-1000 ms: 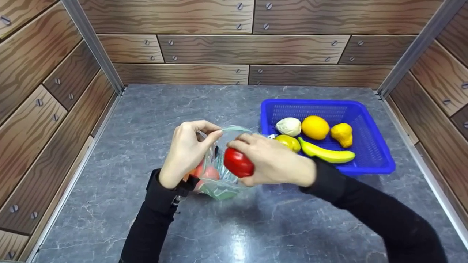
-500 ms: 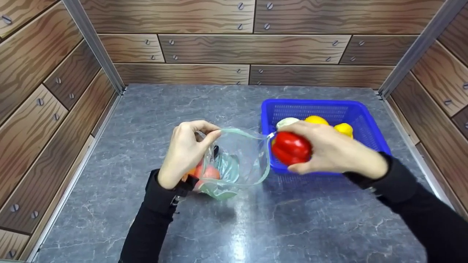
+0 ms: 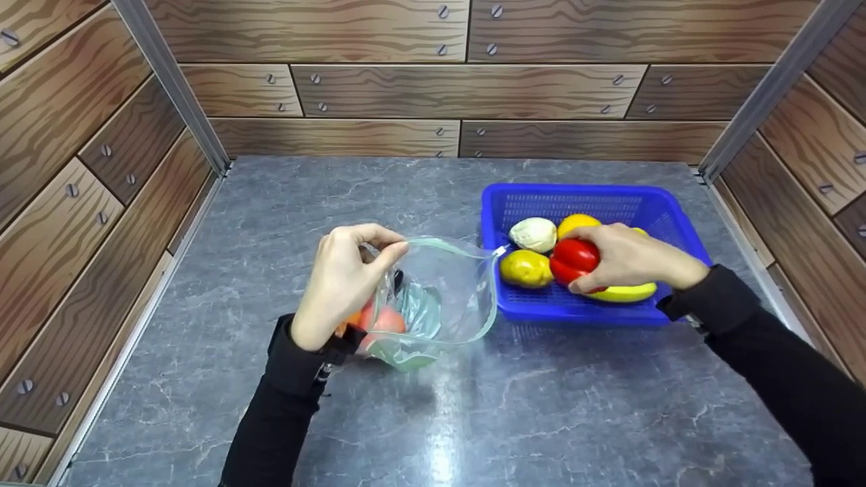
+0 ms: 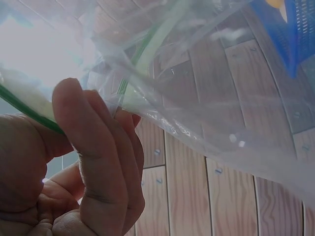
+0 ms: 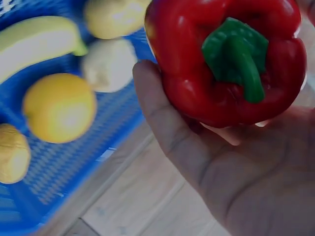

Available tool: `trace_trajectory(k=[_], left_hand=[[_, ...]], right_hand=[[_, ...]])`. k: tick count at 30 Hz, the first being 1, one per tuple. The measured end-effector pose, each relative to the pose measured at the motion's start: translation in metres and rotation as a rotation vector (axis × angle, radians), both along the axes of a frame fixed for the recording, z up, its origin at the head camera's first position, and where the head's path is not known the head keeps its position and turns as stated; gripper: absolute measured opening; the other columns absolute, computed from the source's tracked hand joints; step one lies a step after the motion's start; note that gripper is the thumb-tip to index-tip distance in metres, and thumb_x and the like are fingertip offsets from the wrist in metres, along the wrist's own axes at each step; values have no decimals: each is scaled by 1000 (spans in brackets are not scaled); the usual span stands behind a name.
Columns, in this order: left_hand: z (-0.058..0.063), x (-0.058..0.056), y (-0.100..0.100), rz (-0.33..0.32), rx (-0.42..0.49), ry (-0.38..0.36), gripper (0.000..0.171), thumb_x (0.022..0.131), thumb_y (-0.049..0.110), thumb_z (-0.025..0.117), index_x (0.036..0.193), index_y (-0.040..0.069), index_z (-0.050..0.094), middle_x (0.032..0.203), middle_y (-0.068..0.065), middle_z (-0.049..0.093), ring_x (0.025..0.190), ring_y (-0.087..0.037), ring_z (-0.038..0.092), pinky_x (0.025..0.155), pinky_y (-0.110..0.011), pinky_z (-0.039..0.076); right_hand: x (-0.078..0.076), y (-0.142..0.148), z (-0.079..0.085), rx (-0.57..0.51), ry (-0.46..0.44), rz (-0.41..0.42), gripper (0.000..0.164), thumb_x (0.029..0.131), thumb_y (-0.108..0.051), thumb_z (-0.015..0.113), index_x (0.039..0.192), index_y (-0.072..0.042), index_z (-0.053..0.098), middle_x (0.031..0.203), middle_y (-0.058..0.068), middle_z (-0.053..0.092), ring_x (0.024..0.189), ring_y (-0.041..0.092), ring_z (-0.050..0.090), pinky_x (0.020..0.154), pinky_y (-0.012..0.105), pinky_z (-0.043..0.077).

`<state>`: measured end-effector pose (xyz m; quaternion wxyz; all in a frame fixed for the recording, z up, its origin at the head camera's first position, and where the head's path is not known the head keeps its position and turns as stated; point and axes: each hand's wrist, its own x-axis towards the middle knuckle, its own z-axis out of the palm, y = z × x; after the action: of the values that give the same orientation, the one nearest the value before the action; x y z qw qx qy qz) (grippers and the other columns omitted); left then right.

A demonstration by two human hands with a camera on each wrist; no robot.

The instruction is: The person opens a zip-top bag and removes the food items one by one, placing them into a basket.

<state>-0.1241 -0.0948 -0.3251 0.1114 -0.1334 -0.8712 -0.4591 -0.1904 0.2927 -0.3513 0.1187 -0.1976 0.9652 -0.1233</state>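
My left hand [image 3: 352, 277] pinches the rim of a clear zip bag [image 3: 446, 291] between thumb and fingers. The bag's mouth hangs open toward the right, its green zip strip [image 4: 142, 54] showing in the left wrist view. Inside the bag, partly hidden by my wrist, are a reddish round item [image 3: 387, 320] and a dark item. Over the blue basket [image 3: 575, 312], my right hand [image 3: 632, 257] grips a red bell pepper [image 3: 575, 260]. In the right wrist view the pepper's green stem [image 5: 243, 64] faces the camera.
In the basket lie a pale roundish item [image 3: 534, 234], a yellow-green mango-like fruit [image 3: 526, 268], an orange [image 5: 60, 108], a banana [image 3: 629, 293] and a small lumpy yellow fruit [image 5: 12, 153]. Wood-patterned walls [image 3: 467, 91] enclose the grey tabletop [image 3: 304, 196] at the back and sides.
My right hand has carried the bell pepper rightward from above the bag's mouth to above the basket. My left hand has stayed in place on the bag's rim.
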Motion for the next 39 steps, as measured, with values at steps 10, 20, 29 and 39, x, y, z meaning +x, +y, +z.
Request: trace_trajectory(k=[10, 20, 29, 39], left_hand=[[0, 0, -1, 3, -4, 6, 8, 90, 28, 71, 91, 23, 77, 80, 8, 71, 58, -12, 55, 56, -20, 40], [1, -1, 0, 7, -3, 7, 8, 89, 27, 72, 90, 22, 77, 80, 8, 72, 58, -12, 54, 56, -20, 41], [2, 0, 0, 4, 2, 8, 9, 89, 27, 72, 91, 21, 77, 80, 7, 72, 56, -11, 52, 54, -19, 39], [2, 0, 1, 4, -9, 7, 8, 89, 28, 72, 91, 22, 77, 78, 8, 71, 54, -12, 52, 54, -20, 39]], right_hand=[[-25, 11, -43, 30, -165, 47, 66, 69, -37, 83, 122, -6, 59, 103, 13, 68, 85, 23, 63, 71, 34, 54], [-26, 6, -51, 85, -171, 141, 61, 75, -32, 82, 122, -1, 61, 103, 11, 68, 89, 22, 62, 81, 41, 53], [-23, 9, -48, 86, -167, 123, 63, 78, -37, 81, 124, 1, 60, 107, 15, 69, 94, 27, 63, 85, 46, 52], [-3, 1, 2, 18, 24, 94, 57, 82, -36, 77, 125, -3, 60, 113, 17, 71, 103, 33, 67, 87, 48, 53]])
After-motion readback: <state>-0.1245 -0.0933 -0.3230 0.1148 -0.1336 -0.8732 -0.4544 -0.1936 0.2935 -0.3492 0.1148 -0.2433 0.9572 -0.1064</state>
